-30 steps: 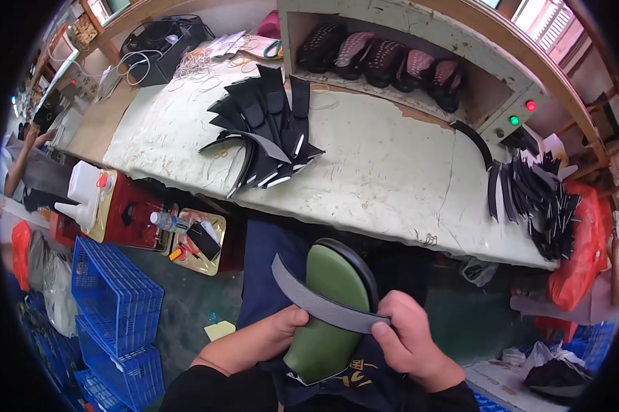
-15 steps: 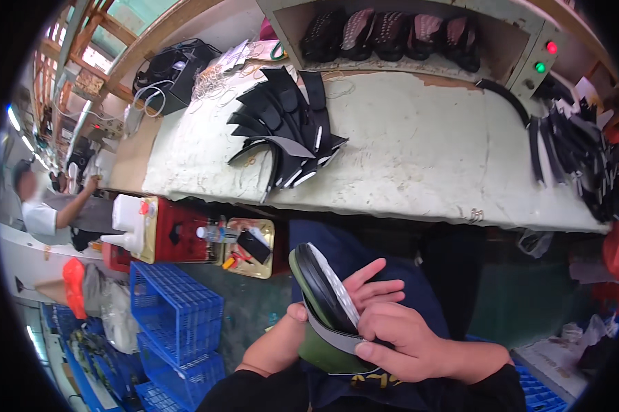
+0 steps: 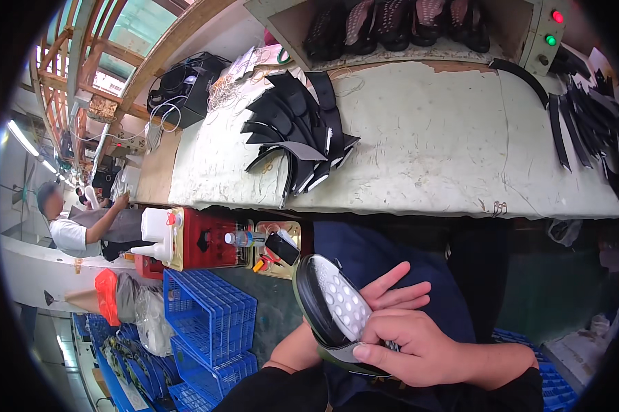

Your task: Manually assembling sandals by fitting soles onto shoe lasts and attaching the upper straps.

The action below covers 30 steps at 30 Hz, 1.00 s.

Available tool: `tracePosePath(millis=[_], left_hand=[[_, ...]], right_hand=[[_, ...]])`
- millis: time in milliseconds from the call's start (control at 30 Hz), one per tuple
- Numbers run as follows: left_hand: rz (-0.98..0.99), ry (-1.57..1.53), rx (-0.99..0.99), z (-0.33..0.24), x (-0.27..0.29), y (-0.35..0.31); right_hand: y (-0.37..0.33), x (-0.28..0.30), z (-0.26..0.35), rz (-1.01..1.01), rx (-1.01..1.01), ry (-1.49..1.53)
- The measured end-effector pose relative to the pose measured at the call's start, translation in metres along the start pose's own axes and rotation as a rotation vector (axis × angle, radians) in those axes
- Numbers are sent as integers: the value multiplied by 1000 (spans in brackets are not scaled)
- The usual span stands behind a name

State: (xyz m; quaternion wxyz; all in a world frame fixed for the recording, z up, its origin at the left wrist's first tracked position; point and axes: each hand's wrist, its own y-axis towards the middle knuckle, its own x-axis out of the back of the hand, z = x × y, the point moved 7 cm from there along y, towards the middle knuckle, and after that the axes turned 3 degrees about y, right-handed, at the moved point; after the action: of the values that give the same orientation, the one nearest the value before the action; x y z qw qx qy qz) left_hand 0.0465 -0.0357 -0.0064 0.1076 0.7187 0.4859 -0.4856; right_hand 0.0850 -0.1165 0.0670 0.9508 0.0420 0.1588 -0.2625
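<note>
A slide sandal [image 3: 340, 302] with a thick black sole, a white dotted footbed and a grey and green strap is held low in front of me. My left hand [image 3: 397, 294] supports it from below, its fingers reaching out past the right side of the sole; the palm is hidden behind the sandal. With thumb and bent fingers my right hand [image 3: 409, 343] pinches the strap's edge at the near end. The footbed is tilted toward me, while most of the strap is covered by my right hand.
On the pale worktable [image 3: 426, 151] lie a fanned pile of black straps [image 3: 292, 127] and more dark strips [image 3: 587, 130]. A lit box [image 3: 532, 41] holds several dark shoes. Blue crates [image 3: 210, 316], a white bottle [image 3: 160, 233] and a phone [image 3: 282, 247] are left. A person [image 3: 76, 230] works far left.
The sandal has turned so that its dotted footbed faces me more and its green side shows less. Both hands have shifted slightly right in the picture, and the whole view has swung a little.
</note>
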Motion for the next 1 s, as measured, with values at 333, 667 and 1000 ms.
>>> tracePosePath(millis=[333, 667, 1000], left_hand=[[104, 83, -55, 0, -13, -1], [197, 427, -264, -9, -28, 3], [161, 280, -286, -10, -12, 11]], right_hand=[[-5, -2, -2, 27, -78, 6], [-10, 24, -41, 30, -583, -282], [-7, 119, 51, -96, -174, -689]])
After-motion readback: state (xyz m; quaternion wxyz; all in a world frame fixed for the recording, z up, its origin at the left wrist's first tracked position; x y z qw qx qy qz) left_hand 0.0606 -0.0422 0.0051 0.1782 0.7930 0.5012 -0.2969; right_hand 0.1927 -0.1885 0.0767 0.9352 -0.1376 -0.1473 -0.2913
